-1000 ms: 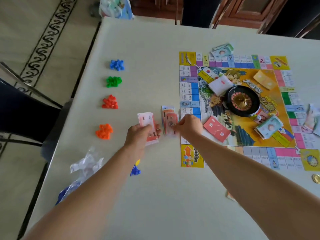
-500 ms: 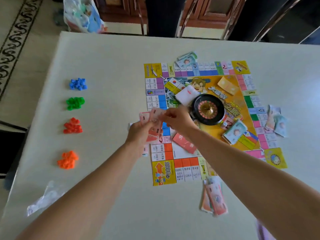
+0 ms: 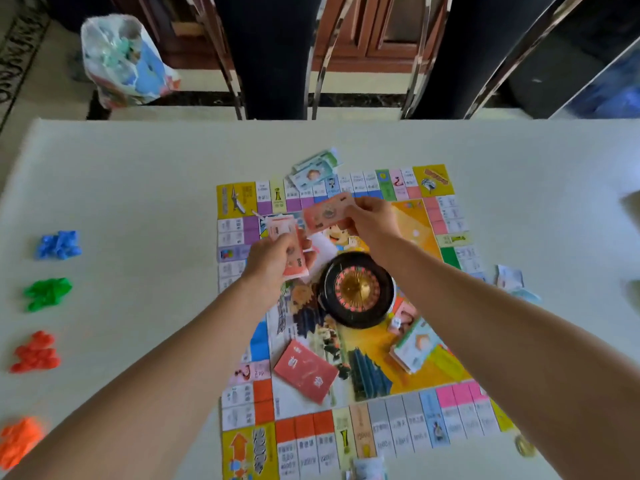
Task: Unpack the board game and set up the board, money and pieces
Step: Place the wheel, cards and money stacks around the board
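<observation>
Left hand (image 3: 272,263) clasps the stack of pink notes (image 3: 282,232); right hand (image 3: 372,220) pinches one note (image 3: 325,214); peeling singly should keep counts true.

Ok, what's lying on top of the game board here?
A roulette wheel at the centre, a red card deck, pale bills and greenish bills over the far edge of the board. The left hand and right hand, holding pink bills, hide what lies beneath them.
</observation>
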